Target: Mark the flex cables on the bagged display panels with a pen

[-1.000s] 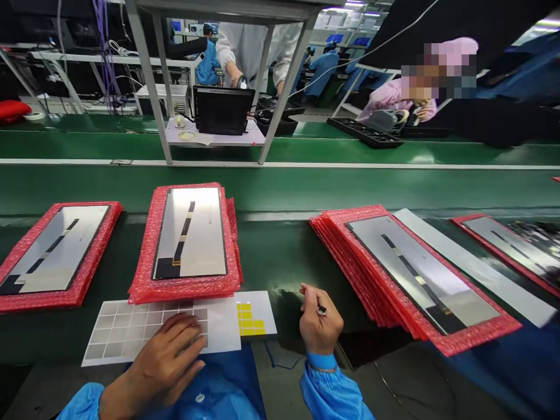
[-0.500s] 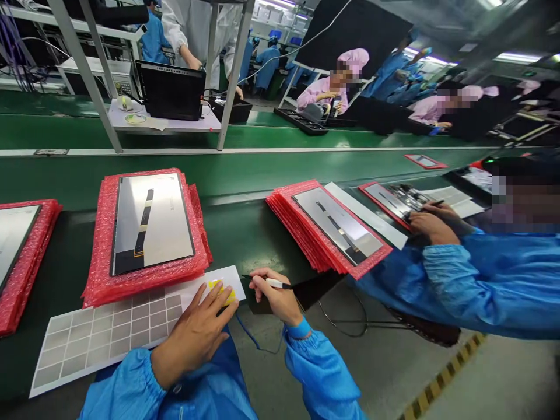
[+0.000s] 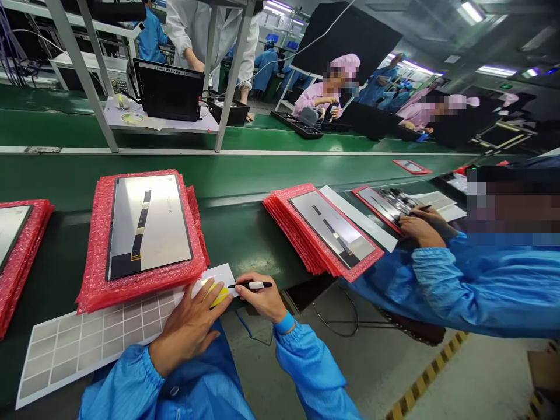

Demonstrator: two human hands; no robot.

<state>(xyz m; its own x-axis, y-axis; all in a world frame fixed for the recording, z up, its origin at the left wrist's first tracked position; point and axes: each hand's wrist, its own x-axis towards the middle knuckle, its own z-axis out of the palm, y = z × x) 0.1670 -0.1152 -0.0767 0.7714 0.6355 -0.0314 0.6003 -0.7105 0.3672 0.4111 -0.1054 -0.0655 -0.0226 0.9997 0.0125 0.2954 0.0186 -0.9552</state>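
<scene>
My left hand [image 3: 190,326] lies flat with fingers spread on a white backing sheet [image 3: 79,344], its fingertips pressing down the end that carries yellow stickers [image 3: 217,293]. My right hand [image 3: 261,298] is closed on a pair of black and white tweezers [image 3: 250,285], whose tip points left at the yellow stickers. Just beyond the sheet a silver panel [image 3: 149,224] with a dark flex strip rests on a stack of red bubble wrap [image 3: 98,274].
A second panel on red wrap [image 3: 335,230] lies to the right, a third [image 3: 17,245] at the far left. A co-worker in a blue sleeve [image 3: 476,286] works at a panel on the right. Beyond runs the green conveyor belt [image 3: 271,169], with a metal frame leg [image 3: 227,76].
The view swung right, then steadied. My left hand slid along the sheet to the yellow stickers. My right hand came down and left, bringing the tweezers' tip to the stickers.
</scene>
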